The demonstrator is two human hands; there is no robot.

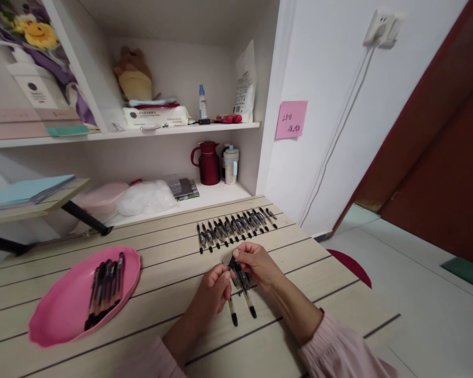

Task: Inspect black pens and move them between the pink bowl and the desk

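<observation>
Both my hands meet over the middle of the wooden table (161,315). My left hand (212,293) is closed in a pinch on a black pen (232,310) that points toward me. My right hand (256,265) is closed on a small bundle of black pens (245,294), with the tips sticking out below the fingers. Just beyond my hands lies a neat row of several black pens (236,227), side by side. At the left, a pink oval tray (59,310) holds several more black pens (104,289).
Shelves at the back carry a dark red jug (208,163), a cup (231,165), a plastic bag (145,197), a spray bottle (202,102) and a plush toy (134,73). A pink sticky note (291,119) hangs on the wall. The table edge drops to the floor at right, by a red stool (350,265).
</observation>
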